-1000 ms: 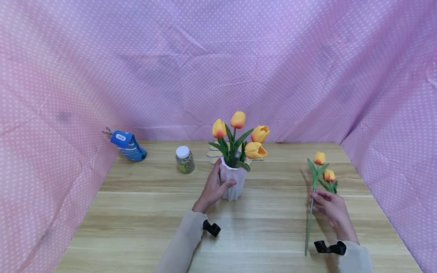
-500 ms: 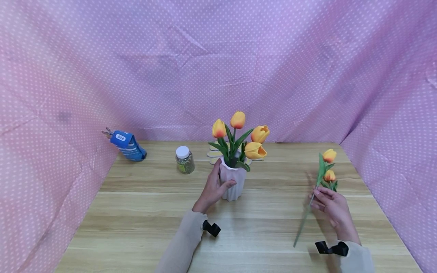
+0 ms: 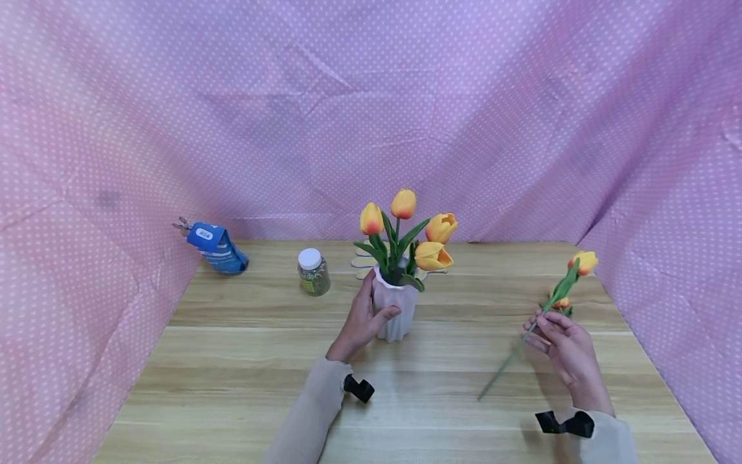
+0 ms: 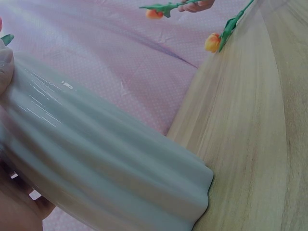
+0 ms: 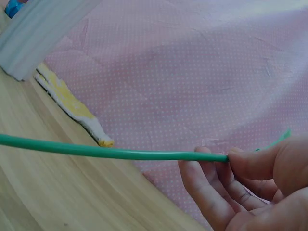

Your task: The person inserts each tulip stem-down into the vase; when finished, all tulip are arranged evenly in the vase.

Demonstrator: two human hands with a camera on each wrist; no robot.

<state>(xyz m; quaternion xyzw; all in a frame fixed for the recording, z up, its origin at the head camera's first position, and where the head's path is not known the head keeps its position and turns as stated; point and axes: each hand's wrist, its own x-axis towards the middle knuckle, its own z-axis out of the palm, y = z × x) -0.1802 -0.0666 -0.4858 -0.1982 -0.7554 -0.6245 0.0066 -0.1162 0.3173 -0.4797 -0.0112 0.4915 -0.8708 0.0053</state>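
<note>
Right hand (image 3: pixel 570 354) pinches a tulip (image 3: pixel 565 284), lower right, part-hiding a second tulip (image 3: pixel 563 302); left hand (image 3: pixel 361 327) grips the central vase (image 3: pixel 401 310).

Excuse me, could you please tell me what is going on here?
A person's left-hand grip is around a white vase holding four yellow-orange tulips. The right-hand grip pinches the stem of a fifth tulip, tilted and apart from the vase. One more tulip lies on the table beyond that grip.
</note>
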